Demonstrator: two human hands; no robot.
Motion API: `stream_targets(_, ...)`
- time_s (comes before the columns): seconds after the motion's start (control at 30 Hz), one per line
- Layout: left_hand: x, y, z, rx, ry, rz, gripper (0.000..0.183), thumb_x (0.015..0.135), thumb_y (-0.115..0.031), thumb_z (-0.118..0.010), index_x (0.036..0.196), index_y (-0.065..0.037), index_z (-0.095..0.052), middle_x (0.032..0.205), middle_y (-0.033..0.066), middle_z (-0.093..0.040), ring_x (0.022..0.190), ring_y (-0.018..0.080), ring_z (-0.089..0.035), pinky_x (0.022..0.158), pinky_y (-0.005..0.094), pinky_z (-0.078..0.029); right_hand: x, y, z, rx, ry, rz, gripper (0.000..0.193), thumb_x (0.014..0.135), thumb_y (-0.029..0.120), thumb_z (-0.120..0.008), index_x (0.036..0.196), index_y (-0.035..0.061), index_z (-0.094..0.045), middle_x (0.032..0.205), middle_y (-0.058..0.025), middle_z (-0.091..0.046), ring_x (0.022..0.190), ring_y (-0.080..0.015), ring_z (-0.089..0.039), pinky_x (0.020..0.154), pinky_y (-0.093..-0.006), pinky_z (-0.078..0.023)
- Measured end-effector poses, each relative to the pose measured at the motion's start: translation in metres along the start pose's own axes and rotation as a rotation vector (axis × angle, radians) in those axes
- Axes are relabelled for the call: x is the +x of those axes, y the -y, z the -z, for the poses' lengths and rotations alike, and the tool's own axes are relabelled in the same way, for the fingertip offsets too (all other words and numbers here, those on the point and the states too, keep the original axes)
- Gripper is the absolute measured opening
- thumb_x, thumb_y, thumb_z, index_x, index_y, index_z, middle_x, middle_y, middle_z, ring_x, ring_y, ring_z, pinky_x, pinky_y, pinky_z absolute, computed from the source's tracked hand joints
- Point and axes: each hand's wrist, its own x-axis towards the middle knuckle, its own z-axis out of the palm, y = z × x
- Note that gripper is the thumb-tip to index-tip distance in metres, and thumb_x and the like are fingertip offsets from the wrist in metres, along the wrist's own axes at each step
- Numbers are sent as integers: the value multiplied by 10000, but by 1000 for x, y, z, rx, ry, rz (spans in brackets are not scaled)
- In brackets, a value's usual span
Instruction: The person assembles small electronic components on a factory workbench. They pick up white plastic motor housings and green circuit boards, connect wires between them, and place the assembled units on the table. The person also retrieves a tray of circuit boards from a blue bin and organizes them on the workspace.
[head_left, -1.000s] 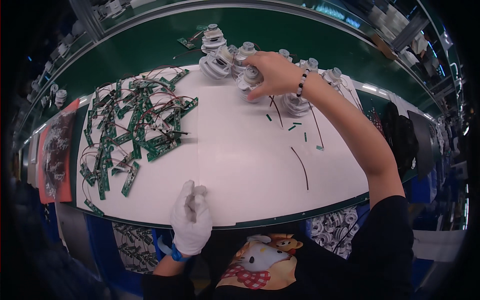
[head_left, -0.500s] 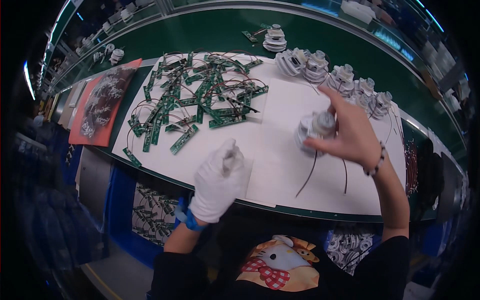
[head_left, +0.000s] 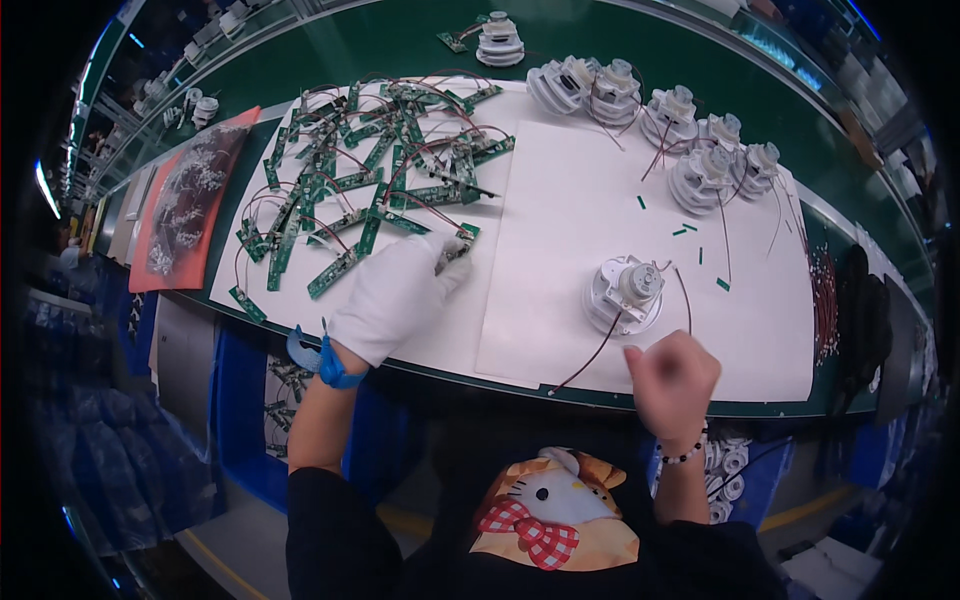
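My left hand (head_left: pixel 395 295), in a white glove, is at the near right side of a heap of green circuit boards (head_left: pixel 400 190). Its fingertips are closed on a small green circuit board (head_left: pixel 463 240) with thin wires. My bare right hand (head_left: pixel 676 380) is curled near the table's front edge; blur hides whether anything is inside it. Just beyond it a white round motor unit (head_left: pixel 630 290) stands on the pale sheet, apart from the hand. One dark wire from the unit runs toward the front edge, another lies to its right.
Several similar white motor units (head_left: pixel 670 120) stand along the back right. Small green strips (head_left: pixel 722 284) lie scattered on the pale sheet (head_left: pixel 550 210). On the left is an orange sheet (head_left: pixel 185 245) under a clear bag of small parts. Bundled wires (head_left: pixel 825 320) hang at the right.
My right hand has left the motor unit, drawn back toward me and curled its fingers. My left hand has moved left and forward to the boards and taken hold of one. The view has shifted slightly.
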Motion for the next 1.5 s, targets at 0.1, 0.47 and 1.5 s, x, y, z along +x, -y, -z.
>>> stream_targets(0.1,2,4,2,-90,-134,200,352,778,-299,-630,954,4,-595,640,82,-570,592,178,-576,537,306,-444,-12,8,-18,57,65,-121,221,676,113,-726,579,3,-561,467,-44,-489,379,-96,-440,384,-211,-321)
stream_targets(0.47,0,5,1,177,-32,-83,284,744,-258,-653,808,5,-568,712,157,-561,654,292,-550,603,345,-441,-12,7,-26,1365,461,-697,136,830,82,-557,809,-52,-565,607,-60,-537,403,-79,-452,360,-192,-376)
stream_targets(1.5,-100,-56,-22,-839,124,360,191,777,-115,-661,872,15,-557,687,68,-636,607,52,-582,518,193,-453,-33,16,-46,1572,454,-766,204,858,42,-499,1009,-91,-533,772,-129,-596,462,-92,-534,406,-215,-474)
